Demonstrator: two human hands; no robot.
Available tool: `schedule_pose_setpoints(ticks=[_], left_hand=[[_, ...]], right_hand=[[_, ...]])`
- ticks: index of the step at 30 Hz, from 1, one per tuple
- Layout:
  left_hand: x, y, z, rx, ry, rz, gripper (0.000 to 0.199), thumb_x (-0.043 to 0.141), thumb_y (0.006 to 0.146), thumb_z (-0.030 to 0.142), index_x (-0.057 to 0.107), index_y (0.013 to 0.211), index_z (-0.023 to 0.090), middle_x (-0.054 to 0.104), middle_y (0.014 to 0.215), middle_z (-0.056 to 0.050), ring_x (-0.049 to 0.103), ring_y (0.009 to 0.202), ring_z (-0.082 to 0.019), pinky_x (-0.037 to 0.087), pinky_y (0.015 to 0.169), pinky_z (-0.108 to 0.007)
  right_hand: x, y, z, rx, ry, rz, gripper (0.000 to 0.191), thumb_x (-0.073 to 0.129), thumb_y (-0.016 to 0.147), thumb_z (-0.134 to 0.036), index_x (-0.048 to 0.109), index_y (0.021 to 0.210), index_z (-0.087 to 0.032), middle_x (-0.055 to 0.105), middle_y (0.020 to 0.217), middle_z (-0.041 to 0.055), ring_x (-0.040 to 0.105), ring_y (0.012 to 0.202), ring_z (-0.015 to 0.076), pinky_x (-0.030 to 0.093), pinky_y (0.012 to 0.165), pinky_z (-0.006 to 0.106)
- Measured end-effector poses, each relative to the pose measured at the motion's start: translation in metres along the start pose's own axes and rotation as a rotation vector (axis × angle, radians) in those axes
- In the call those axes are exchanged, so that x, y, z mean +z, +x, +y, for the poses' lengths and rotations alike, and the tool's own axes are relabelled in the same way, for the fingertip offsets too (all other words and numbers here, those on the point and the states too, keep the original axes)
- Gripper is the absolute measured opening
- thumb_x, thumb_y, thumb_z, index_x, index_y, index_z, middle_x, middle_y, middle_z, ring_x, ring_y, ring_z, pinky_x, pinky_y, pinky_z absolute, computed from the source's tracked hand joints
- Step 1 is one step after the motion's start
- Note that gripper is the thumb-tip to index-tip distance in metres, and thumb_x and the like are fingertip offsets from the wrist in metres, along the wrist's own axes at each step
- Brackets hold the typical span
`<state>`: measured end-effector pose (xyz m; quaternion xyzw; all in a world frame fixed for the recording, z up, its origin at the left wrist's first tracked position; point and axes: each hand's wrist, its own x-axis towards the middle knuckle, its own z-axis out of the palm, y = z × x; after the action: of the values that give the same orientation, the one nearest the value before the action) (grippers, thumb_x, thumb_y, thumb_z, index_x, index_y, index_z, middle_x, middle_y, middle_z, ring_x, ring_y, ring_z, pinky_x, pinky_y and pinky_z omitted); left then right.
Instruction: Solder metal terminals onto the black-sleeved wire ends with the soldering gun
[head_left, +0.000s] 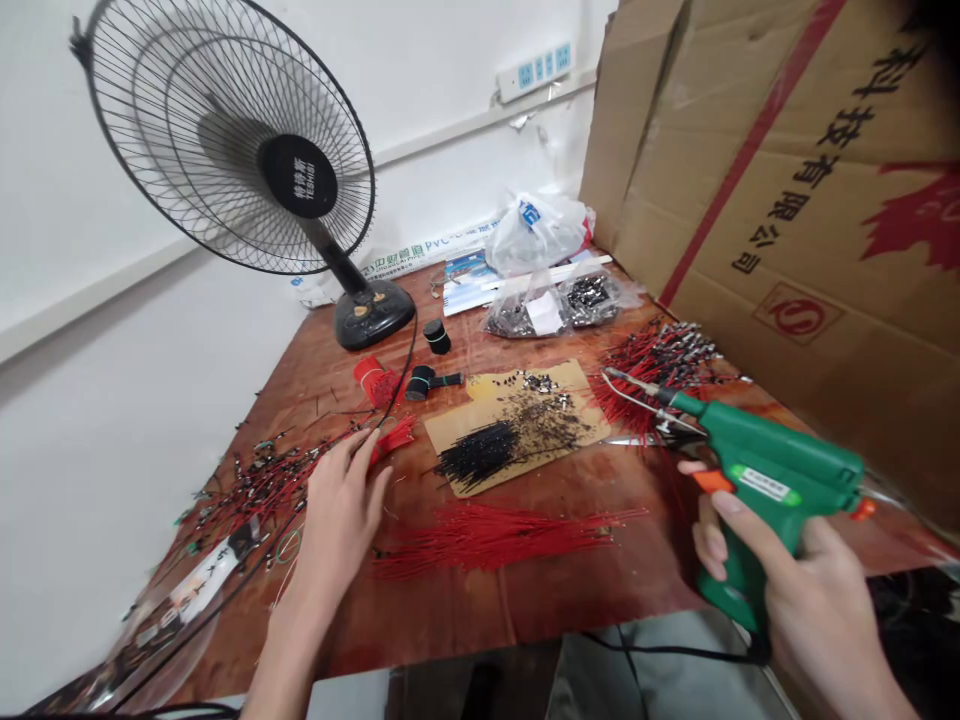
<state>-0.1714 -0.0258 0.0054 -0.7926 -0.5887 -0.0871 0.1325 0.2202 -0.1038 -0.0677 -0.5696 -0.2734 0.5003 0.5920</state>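
My right hand [787,580] is wrapped round the handle of a green soldering gun [787,455], index finger by its orange trigger. The gun's metal tip and a thin curved feed tube point left, over a heap of red wires [637,365] with metal ends. My left hand [345,490] reaches over the table with fingers stretched out, beside a small red bundle [394,437]; whether it touches the bundle I cannot tell. Between the hands, a tan board [450,430] carries short black pieces [480,452] and small metal parts. Loose red wires [495,535] lie nearer me.
A black fan [300,180] stands at the back left, its cord running across the table. Wires with black ends [262,480] pile up on the left. Plastic bags of parts [555,300] lie at the back. A large cardboard box [750,160] walls off the right side.
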Motion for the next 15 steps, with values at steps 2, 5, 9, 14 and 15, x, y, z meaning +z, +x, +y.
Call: schedule_pose_setpoints(ticks=[2,5,9,14,15], left_hand=[[-0.010,-0.010,0.020,0.007,-0.077,-0.009,0.043,0.051,0.099,0.034,0.050,0.139,0.019,0.058,0.134,-0.012,0.054,0.123,-0.028,0.042,0.107,-0.047],[-0.014,-0.030,0.055,0.090,-0.204,-0.078,0.040,0.055,0.099,0.031,0.051,0.137,0.024,0.062,0.130,-0.006,0.056,0.121,-0.022,0.041,0.109,-0.040],[-0.009,-0.044,0.089,0.240,-0.241,-0.201,0.044,0.056,0.098,0.026,0.049,0.141,0.020,0.059,0.135,-0.009,0.053,0.123,-0.024,0.037,0.109,-0.042],[-0.009,-0.035,0.098,0.283,-0.218,-0.207,0.029,0.053,0.099,0.020,0.059,0.128,0.020,0.064,0.125,-0.008,0.057,0.110,-0.024,0.036,0.101,-0.044],[-0.010,-0.033,0.099,0.281,-0.223,-0.205,0.028,0.053,0.099,0.020,0.060,0.126,0.020,0.064,0.124,-0.008,0.057,0.109,-0.023,0.036,0.100,-0.044]], right_hand=[[-0.001,-0.001,-0.001,0.019,0.000,-0.026,0.032,0.068,0.091,-0.038,0.054,0.070,-0.018,0.056,0.057,0.0011,0.052,0.049,0.0134,0.043,0.047,0.026],[0.000,-0.002,-0.003,0.017,0.017,-0.007,0.028,0.069,0.091,-0.038,0.056,0.076,-0.018,0.056,0.056,0.0003,0.052,0.048,0.0128,0.042,0.047,0.025],[0.004,-0.003,-0.005,0.017,0.064,0.027,0.024,0.072,0.088,-0.038,0.057,0.084,-0.019,0.056,0.057,-0.0012,0.051,0.047,0.0129,0.041,0.043,0.024],[0.003,-0.002,-0.002,0.020,0.080,0.023,0.019,0.071,0.090,-0.034,0.061,0.092,-0.018,0.056,0.060,-0.0013,0.051,0.047,0.0129,0.041,0.043,0.024],[0.003,-0.002,-0.002,0.026,0.080,0.021,0.019,0.071,0.090,-0.034,0.062,0.091,-0.018,0.057,0.060,-0.0009,0.052,0.047,0.0130,0.042,0.043,0.025]])
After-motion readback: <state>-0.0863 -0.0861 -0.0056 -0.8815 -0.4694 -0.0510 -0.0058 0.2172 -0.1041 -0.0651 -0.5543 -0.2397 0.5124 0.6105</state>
